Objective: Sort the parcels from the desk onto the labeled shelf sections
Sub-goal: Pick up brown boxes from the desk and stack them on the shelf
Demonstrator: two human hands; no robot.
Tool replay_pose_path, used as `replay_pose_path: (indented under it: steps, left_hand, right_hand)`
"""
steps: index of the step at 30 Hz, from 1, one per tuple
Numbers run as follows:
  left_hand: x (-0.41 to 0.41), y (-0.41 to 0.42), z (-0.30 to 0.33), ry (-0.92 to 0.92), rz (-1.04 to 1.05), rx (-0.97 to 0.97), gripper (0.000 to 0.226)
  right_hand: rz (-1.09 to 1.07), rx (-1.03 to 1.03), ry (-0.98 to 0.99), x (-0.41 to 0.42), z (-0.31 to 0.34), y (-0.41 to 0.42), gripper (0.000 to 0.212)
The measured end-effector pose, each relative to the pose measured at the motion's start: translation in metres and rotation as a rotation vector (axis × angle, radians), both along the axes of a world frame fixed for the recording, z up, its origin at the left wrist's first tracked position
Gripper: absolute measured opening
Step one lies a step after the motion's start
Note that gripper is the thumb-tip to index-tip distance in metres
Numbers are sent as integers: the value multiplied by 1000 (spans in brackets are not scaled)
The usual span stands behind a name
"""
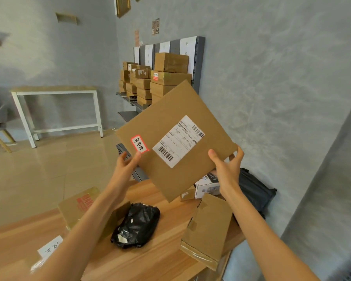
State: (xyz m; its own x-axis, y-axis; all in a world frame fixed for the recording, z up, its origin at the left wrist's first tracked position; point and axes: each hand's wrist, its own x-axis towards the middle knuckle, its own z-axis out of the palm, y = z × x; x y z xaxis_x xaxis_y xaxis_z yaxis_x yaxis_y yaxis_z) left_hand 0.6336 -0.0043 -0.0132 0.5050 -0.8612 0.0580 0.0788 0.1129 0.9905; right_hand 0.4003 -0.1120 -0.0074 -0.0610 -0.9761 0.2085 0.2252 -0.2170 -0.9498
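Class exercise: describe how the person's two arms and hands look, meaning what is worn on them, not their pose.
Both forearms are bare up to the frame's edge, with no sleeves in view. The left hand and right hand wear no gloves, and no watch, ring or bracelet shows on either.

Wooden counter (pixel 154 260) filling the lower frame. Lying on it: black plastic-wrapped parcel (pixel 136 226) at centre; brown carton (pixel 79 205) at 9 o'clock from it; taped brown box (pixel 208 228) at 3 o'clock, overhanging the edge; white box (pixel 207 186) at 1 o'clock; handwritten white label (pixel 50 247) at 8 o'clock.

Wall shelf (pixel 128 115) at 12 o'clock, carrying stacked brown boxes (pixel 162 78).
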Motion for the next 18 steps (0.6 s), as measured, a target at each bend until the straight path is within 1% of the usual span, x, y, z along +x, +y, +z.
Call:
replay_pose_path:
  steps: [3, 5, 7, 9, 10, 13, 16, 18]
  left_hand:
    - [30, 2, 24, -120, 93, -58, 105]
    - [45, 2, 36, -239, 87, -52, 108]
    - [51, 1, 44, -351, 10, -9, 111]
    - [50, 1, 45, -398, -99, 32, 113]
    - [48, 0, 45, -407, -135, 36, 111]
    - [44, -7, 37, -373, -137, 4, 89]
    - [35, -14, 30, -245, -81, -48, 76]
    - [27, -20, 26, -159, -51, -81, 68]
  right_hand:
    - [25, -59, 89, -8, 10, -6, 78]
    - [57, -89, 154, -13, 18, -10, 77]
    - [88, -123, 193, -15, 25, -12, 74]
    - [105, -148, 213, -15, 31, -15, 74]
    - [107, -158, 220, -15, 34, -15, 75]
    - [89, -186, 232, -16, 39, -18, 79]
    - [79, -153, 127, -15, 39, -22, 79]
    - [99, -126, 114, -12, 38, -23, 78]
